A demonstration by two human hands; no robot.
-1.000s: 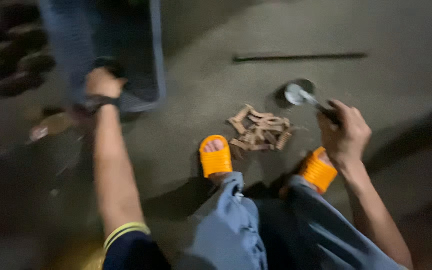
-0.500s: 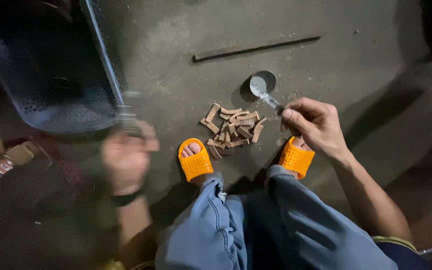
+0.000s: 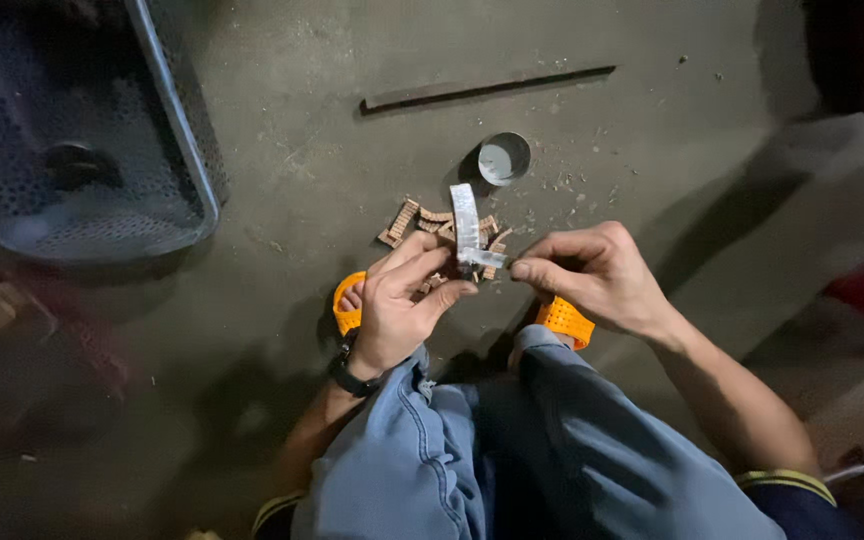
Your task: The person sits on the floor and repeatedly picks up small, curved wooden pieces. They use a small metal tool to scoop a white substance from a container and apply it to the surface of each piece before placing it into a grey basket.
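Grey metal is what is held: a short flat metal strip (image 3: 466,222), standing roughly upright, is pinched at its lower end between both hands above the floor. The left hand (image 3: 404,305) is closed on it, thumb and forefinger pressed together at the strip's foot, the remaining fingers curled loosely beneath. The right hand (image 3: 592,275) is closed as well, its fingertips (image 3: 522,268) brought together against a small cross-piece at the same foot; whether that piece belongs to the strip or is separate cannot be told.

Just beyond the fingertips, behind the strip, a heap of small brown ribbed pieces (image 3: 422,218) is scattered on the concrete floor (image 3: 302,160). Further out from the fingers a small round tin (image 3: 504,158) is set down, and beyond it a long dark bar (image 3: 487,88) is laid flat. Well away from the left-hand fingers a blue perforated crate (image 3: 167,120) is seen. Under the hands, orange sandals (image 3: 564,322) and blue trousers are visible.

As for progress, the work is judged to be at an early or middle point: one strip is in hand and being worked at its end, while the brown pieces are lying loose and untouched. No finished item can be made out nearby.
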